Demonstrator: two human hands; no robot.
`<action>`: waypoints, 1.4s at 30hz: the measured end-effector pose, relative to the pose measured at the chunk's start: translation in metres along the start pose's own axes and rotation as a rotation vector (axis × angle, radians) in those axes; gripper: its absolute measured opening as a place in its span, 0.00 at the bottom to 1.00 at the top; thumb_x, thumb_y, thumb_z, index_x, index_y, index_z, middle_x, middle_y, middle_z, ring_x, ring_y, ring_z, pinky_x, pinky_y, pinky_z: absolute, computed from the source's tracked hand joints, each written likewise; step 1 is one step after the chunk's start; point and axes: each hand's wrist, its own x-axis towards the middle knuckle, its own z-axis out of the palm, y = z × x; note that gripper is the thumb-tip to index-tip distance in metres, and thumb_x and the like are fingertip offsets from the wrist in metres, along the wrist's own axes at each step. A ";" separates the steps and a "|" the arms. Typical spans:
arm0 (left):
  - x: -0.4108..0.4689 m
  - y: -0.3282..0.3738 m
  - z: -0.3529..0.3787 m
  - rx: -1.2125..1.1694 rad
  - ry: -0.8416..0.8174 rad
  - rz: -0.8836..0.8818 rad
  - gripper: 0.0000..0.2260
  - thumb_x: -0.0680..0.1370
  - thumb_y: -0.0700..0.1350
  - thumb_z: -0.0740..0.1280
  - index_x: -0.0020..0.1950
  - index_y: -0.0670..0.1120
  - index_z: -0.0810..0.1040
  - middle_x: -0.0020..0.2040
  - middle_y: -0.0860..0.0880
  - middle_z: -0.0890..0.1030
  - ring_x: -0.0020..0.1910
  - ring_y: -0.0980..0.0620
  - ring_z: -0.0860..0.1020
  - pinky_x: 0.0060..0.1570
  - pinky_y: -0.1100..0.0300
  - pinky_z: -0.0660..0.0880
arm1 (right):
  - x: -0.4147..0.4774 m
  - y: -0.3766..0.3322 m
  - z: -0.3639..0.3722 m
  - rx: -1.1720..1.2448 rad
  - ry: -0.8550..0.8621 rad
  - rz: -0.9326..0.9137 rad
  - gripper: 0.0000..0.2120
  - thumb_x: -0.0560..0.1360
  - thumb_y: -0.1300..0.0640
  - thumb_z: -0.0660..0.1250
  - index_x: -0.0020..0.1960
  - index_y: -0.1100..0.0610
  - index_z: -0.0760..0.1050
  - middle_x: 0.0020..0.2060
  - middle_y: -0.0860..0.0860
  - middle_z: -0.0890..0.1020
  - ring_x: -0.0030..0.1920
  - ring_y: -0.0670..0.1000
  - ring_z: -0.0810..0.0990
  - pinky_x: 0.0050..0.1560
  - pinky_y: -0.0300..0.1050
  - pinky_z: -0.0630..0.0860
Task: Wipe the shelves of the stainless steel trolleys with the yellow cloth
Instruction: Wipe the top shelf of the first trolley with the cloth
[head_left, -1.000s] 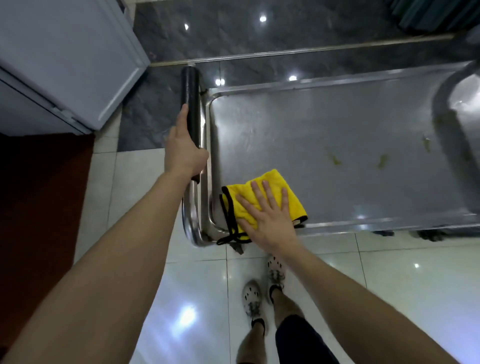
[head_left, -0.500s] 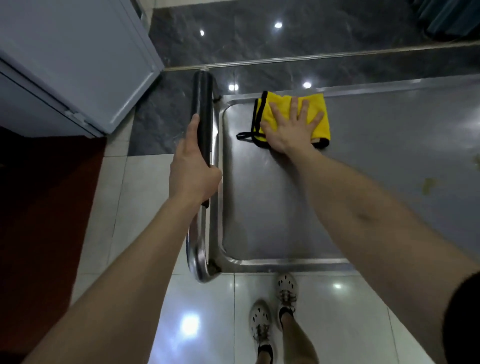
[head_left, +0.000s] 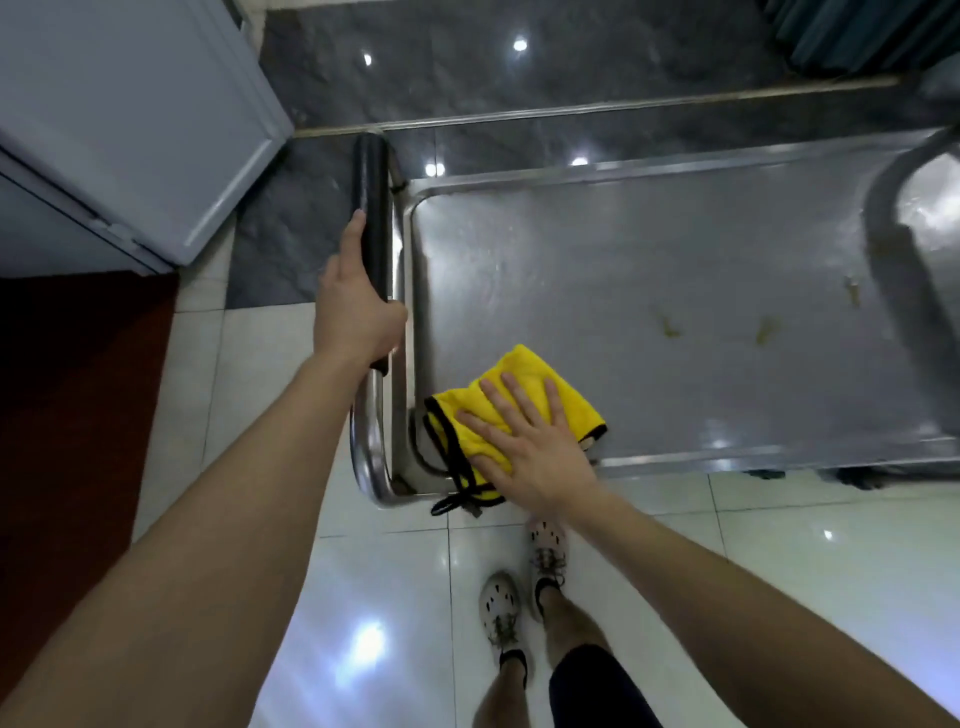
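The yellow cloth (head_left: 519, 410) is being pressed flat at the near left corner of the trolley shelf (head_left: 675, 291) by the right hand (head_left: 524, 447), fingers spread open. The black handle (head_left: 371, 234) is being gripped by the closed left hand (head_left: 356, 306).

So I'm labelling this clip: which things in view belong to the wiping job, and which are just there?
In the job:
yellow cloth
trolley shelf
trolley handle
left hand
right hand
yellowish stains

Just there:
grey cabinet
dark curtain
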 end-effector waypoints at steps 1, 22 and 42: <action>0.000 0.002 0.000 -0.004 -0.007 0.000 0.50 0.73 0.34 0.71 0.85 0.68 0.52 0.75 0.47 0.72 0.70 0.42 0.75 0.63 0.43 0.82 | -0.014 0.021 -0.007 -0.010 -0.007 0.037 0.29 0.85 0.32 0.51 0.85 0.35 0.55 0.87 0.47 0.51 0.87 0.56 0.45 0.79 0.75 0.49; -0.077 0.161 0.198 0.820 -0.464 0.092 0.50 0.71 0.50 0.83 0.84 0.49 0.55 0.78 0.42 0.60 0.78 0.37 0.63 0.71 0.38 0.73 | -0.121 0.172 -0.027 0.008 0.131 0.409 0.34 0.83 0.29 0.54 0.86 0.37 0.53 0.87 0.51 0.50 0.86 0.59 0.46 0.78 0.78 0.48; -0.061 0.127 0.194 0.742 -0.427 0.060 0.73 0.51 0.63 0.89 0.88 0.49 0.54 0.86 0.48 0.59 0.81 0.41 0.62 0.78 0.44 0.67 | 0.046 0.262 -0.063 0.027 0.078 0.206 0.31 0.84 0.32 0.53 0.84 0.39 0.61 0.86 0.60 0.52 0.85 0.66 0.45 0.75 0.82 0.45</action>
